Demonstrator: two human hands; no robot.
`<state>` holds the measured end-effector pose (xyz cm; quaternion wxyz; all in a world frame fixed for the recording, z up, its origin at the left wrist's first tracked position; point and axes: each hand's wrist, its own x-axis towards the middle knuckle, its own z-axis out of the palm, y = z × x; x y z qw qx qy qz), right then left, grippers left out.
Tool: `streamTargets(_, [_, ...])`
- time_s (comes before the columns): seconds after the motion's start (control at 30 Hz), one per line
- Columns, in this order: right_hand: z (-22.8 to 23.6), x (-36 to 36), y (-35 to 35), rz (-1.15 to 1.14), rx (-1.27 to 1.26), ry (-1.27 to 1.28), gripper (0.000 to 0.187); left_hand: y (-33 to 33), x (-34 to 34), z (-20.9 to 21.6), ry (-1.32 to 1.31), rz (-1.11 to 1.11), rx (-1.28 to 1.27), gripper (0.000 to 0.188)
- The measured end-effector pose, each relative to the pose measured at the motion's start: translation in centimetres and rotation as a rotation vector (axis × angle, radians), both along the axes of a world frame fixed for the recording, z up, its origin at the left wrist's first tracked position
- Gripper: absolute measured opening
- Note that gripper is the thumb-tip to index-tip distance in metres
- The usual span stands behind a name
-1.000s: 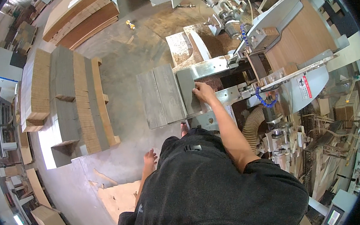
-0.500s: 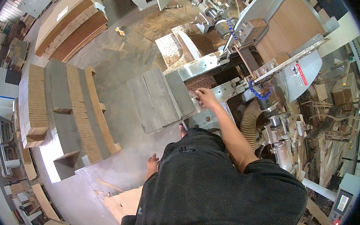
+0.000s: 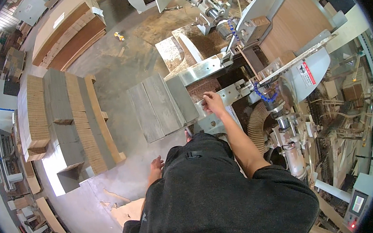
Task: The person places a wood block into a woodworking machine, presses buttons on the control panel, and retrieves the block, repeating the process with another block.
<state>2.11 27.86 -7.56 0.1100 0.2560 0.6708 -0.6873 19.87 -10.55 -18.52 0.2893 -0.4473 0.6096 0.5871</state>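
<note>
Your right arm runs up and forward from your shoulder, elbow only slightly bent, forearm bare. Your right hand (image 3: 213, 102) lies knuckles up on the metal table (image 3: 225, 95) of the saw machine (image 3: 280, 62), fingers curled down onto the plate; whether they pinch anything underneath, you cannot tell from here. Just left of that hand, almost touching it, a stack of grey boards (image 3: 163, 105) lies flat, its near end sticking out past the machine's edge over the floor (image 3: 114, 65). Beyond the hand, brown sawdust covers the dark opening in the machine. To its right hang a blue coiled hose (image 3: 265, 96) and a ribbed duct (image 3: 258, 130).

Your left arm hangs down at your side; only the left hand (image 3: 156, 168) shows past your dark shirt (image 3: 212, 195), fingers loose and slightly spread, holding nothing, low above the floor. Further left of it stands a pallet stack of boards (image 3: 68, 123).

Your torso hides your left forearm and most of the machine's near edge. The right palm and fingertips are out of sight. The picture's rim bends and cuts off the machine's far right side.
</note>
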Motion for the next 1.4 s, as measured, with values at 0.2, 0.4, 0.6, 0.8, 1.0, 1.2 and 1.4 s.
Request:
streamTargets(0.2, [0.2, 0.0, 0.1, -0.050, -0.070, 0.016, 0.027, -2.6, 1.6, -2.7, 0.705, -1.108, -0.543, 0.048])
streamTargets(0.4, [0.0, 0.1, 0.3, -0.058, -0.085, -0.002, 0.027, -0.4, 0.1, -0.2, 0.063, -0.290, -0.147, 0.051])
streamTargets(0.6, [0.3, 0.0, 0.2, -0.029, -0.096, 0.003, 0.027, 0.5, 0.2, 2.0, 0.023, -0.047, -0.041, 0.054])
streamTargets(0.8, [0.3, 0.1, 0.2, -0.030, -0.121, 0.000, 0.024, 1.0, 1.4, 1.4, 0.070, -0.038, -0.037, 0.058])
streamTargets(1.0, [0.4, -0.1, 0.2, -0.016, -0.103, -0.011, 0.023, -0.8, 4.0, -1.8, 0.490, -0.474, -0.196, 0.056])
streamTargets(1.2, [0.6, 0.0, 0.2, -0.014, -0.097, -0.008, 0.023, -1.2, 4.2, -2.5, 0.446, -0.408, -0.160, 0.059])
streamTargets(1.4, [-0.1, 0.0, 0.3, -0.035, -0.097, -0.023, 0.025, 0.1, 2.4, -0.4, 0.260, -0.213, -0.101, 0.059])
